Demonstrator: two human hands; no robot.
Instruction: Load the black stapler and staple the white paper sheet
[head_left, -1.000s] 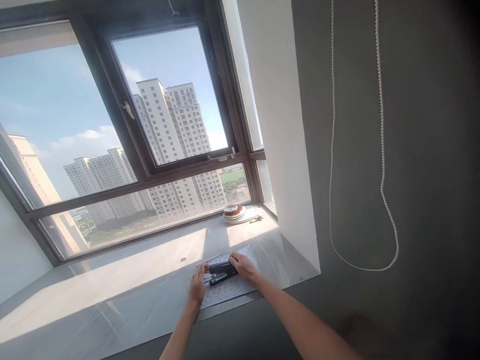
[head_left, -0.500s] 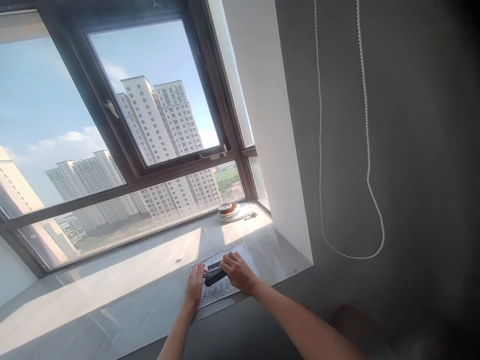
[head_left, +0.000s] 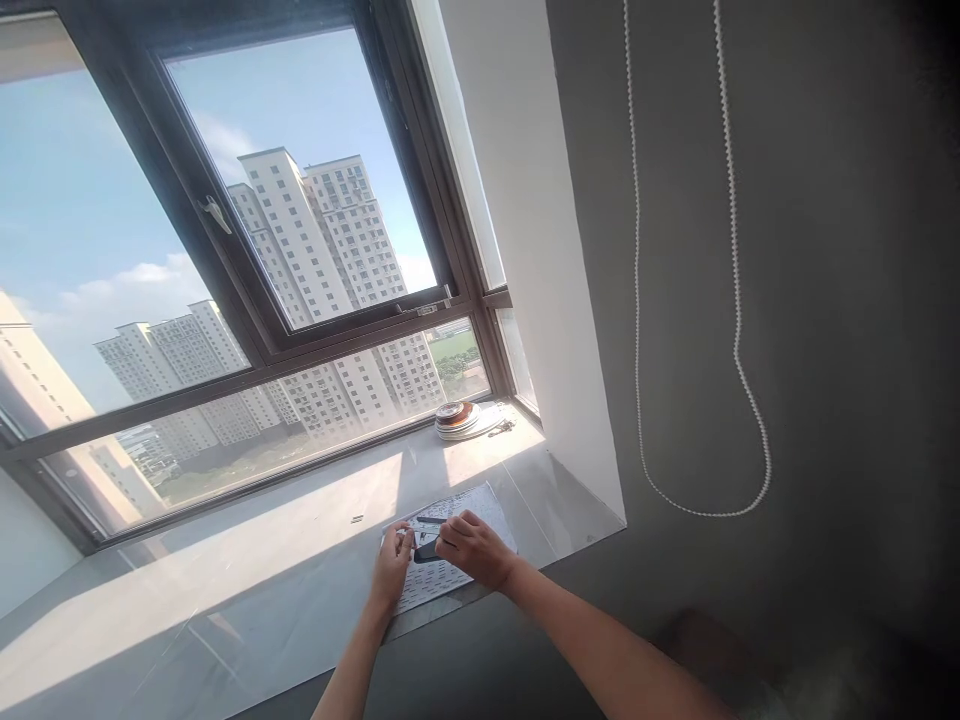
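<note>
A black stapler point(head_left: 427, 547) lies over a printed sheet of paper point(head_left: 480, 507) on the wide grey window sill point(head_left: 247, 590). My right hand point(head_left: 474, 548) is closed over the stapler's right end. Fingers of my left hand point(head_left: 391, 565) pinch the stapler's left end above the sheet. Most of the stapler is hidden under my hands.
A stack of plates point(head_left: 459, 420) with a small object beside it sits at the sill's far right corner by the window. A tiny dark item point(head_left: 357, 518) lies on the sill. A white bead cord point(head_left: 686, 300) hangs on the dark wall to the right.
My right hand slid down over the stapler, covering more of it, and the left fingers came up to its left end. The view shifted slightly.
</note>
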